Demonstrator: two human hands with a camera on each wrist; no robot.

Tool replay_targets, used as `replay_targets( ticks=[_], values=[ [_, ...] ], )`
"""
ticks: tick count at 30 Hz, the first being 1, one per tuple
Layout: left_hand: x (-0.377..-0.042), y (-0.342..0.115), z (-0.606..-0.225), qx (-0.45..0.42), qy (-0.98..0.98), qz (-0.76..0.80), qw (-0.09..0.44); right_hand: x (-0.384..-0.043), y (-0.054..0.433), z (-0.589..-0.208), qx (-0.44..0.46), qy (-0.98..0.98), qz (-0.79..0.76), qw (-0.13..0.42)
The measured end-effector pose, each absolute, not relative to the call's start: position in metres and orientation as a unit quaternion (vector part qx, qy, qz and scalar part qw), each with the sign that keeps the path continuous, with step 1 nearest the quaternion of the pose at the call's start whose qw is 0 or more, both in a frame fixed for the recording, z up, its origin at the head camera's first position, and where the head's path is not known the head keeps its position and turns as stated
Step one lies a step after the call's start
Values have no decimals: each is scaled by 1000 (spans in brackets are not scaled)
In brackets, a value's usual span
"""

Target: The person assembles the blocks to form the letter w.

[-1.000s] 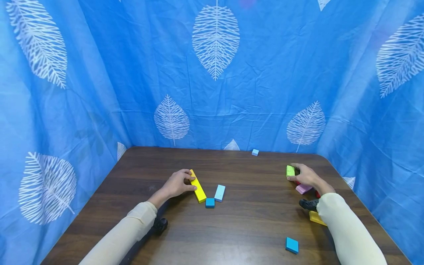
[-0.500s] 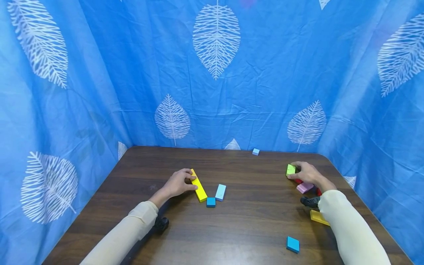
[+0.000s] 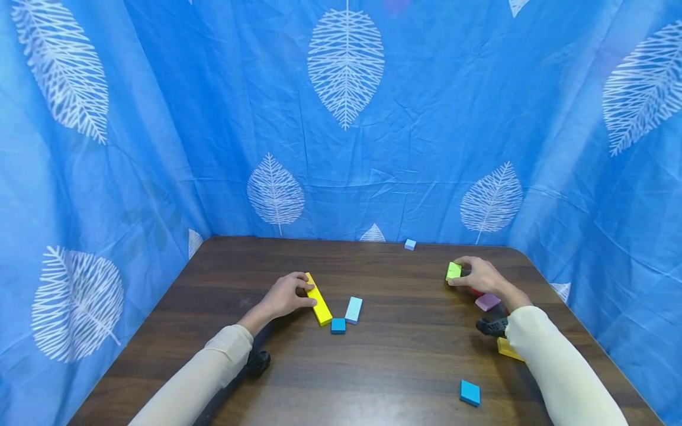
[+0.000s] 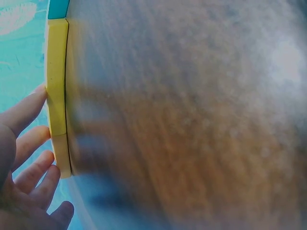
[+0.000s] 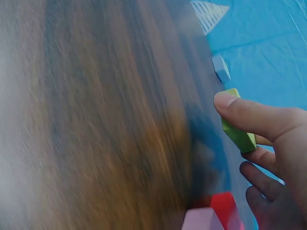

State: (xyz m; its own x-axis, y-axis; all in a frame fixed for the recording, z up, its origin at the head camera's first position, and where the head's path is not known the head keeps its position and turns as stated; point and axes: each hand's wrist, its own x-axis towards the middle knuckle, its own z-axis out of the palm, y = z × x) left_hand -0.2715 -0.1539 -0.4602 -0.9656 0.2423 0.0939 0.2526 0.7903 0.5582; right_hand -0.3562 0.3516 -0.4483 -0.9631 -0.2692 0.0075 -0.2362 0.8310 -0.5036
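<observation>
Green block (image 3: 453,271) is pinched by the right hand (image 3: 482,277), toward the table's (image 3: 373,378) right side. The left hand (image 3: 285,294) touches the yellow bar (image 3: 321,307), fingers apart. Block-moving seems underway; next probably needs a steady pinch.

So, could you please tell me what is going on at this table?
A person is handling blocks with both hands. The left hand touches the long yellow bar, with a blue block at its near end and a pale block beside that. The right hand pinches a green block, and a pink block lies close by.
</observation>
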Motion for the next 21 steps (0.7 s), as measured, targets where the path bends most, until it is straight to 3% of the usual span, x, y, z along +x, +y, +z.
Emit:
replay_targets(
  ticks=[21],
  values=[
    [-270, -154, -460, -131, -945, -299, 10, -354, 307, -455, -194, 940, -280, 2]
  ],
)
